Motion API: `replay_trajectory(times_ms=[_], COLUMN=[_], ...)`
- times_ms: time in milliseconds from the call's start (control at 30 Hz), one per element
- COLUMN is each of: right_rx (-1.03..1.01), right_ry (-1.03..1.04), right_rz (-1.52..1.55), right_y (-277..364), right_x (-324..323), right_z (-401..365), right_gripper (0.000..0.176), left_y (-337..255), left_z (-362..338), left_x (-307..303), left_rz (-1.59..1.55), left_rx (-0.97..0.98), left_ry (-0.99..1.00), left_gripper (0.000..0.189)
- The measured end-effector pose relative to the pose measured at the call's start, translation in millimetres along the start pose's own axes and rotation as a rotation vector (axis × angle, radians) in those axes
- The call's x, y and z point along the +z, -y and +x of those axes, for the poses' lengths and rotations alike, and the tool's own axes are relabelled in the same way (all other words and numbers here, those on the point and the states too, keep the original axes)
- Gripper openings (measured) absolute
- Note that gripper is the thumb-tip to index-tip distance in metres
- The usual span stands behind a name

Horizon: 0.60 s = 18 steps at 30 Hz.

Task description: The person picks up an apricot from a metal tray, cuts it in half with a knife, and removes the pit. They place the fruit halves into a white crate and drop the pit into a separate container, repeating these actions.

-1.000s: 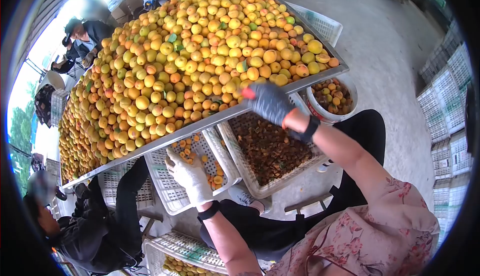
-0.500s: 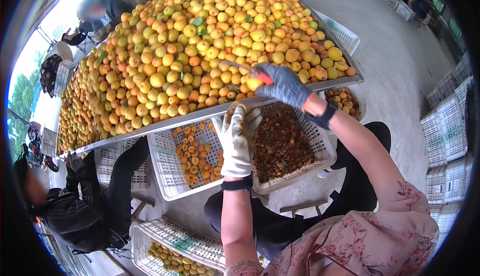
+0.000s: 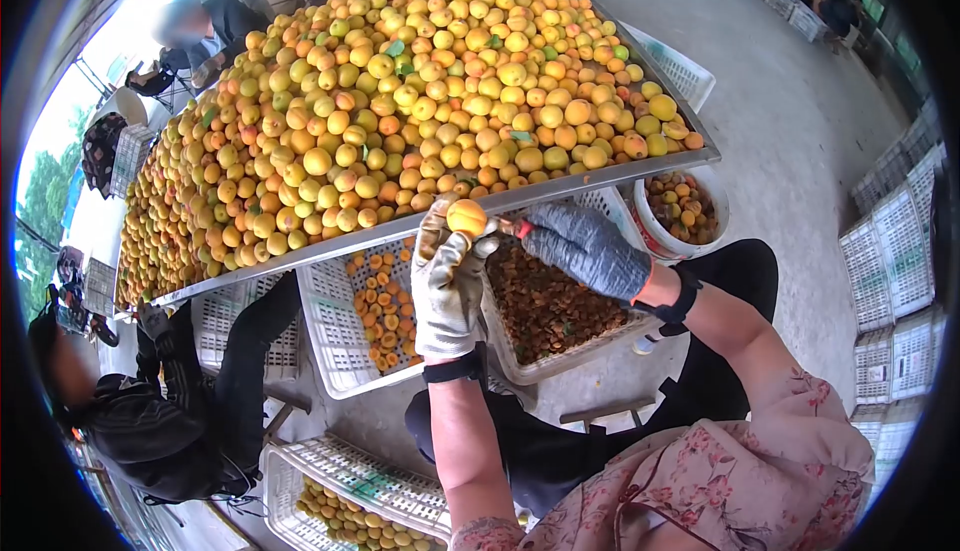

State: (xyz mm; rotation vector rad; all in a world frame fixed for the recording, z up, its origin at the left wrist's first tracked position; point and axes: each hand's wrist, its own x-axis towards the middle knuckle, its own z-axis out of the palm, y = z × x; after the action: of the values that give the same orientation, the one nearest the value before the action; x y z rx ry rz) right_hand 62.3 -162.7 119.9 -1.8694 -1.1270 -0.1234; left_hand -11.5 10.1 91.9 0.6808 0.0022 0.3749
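My left hand (image 3: 445, 301), in a stained white glove, is closed around a yellow-orange apricot (image 3: 466, 217) held just in front of the table's metal rim (image 3: 590, 180). In my right hand (image 3: 590, 254), gloved in grey, is a small knife with a red handle (image 3: 523, 229). Its thin blade points at the apricot's right side; whether it cuts in cannot be made out. Below my left hand stands a white crate (image 3: 335, 361) with halved apricots (image 3: 380, 301). Under my right hand, another white crate (image 3: 530, 375) holds brown pits (image 3: 560, 306).
A large heap of apricots (image 3: 400, 121) covers the table. To the right is a white bucket (image 3: 722, 221) of darker fruit. One person (image 3: 150, 421) in dark clothes sits at left, another (image 3: 225, 26) at the far side. Stacked crates (image 3: 890, 261) line the right.
My right hand has come down from the heap with the knife and moved slightly right. The apricot it carried now appears in my left hand, which has closed around it.
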Motion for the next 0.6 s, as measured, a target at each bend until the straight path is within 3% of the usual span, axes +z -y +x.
replay_trajectory(times_ms=[167,267,400,500,600], right_rx=[0.035,0.136,0.13,0.173,0.198], right_ry=[-0.108,-0.029,-0.089,-0.062,-0.072], right_rz=[-0.062,-0.026,-0.034,-0.139,0.025], right_y=[-4.2,4.7,4.1,8.0,-8.0], right_x=[17.2,11.7,18.4,15.4,22.4], right_z=[-18.5,-17.0,-19.7,-15.4,-20.3], right_gripper=[0.025,0.023,0.024,0.027,0.029], left_y=[0.8,3.4,8.3,13.2,14.3], left_z=[-2.5,-4.8,-3.6,1.5,-0.7], left_x=[3.0,11.0,7.3,2.1,2.1], left_rz=[0.063,0.094,0.198,0.352,0.406], left_rx=[-0.003,-0.004,-0.07,0.035,-0.02], left_ry=[-0.025,-0.035,-0.061,-0.139,-0.244], left_gripper=[0.04,0.04,0.038,0.035,0.031])
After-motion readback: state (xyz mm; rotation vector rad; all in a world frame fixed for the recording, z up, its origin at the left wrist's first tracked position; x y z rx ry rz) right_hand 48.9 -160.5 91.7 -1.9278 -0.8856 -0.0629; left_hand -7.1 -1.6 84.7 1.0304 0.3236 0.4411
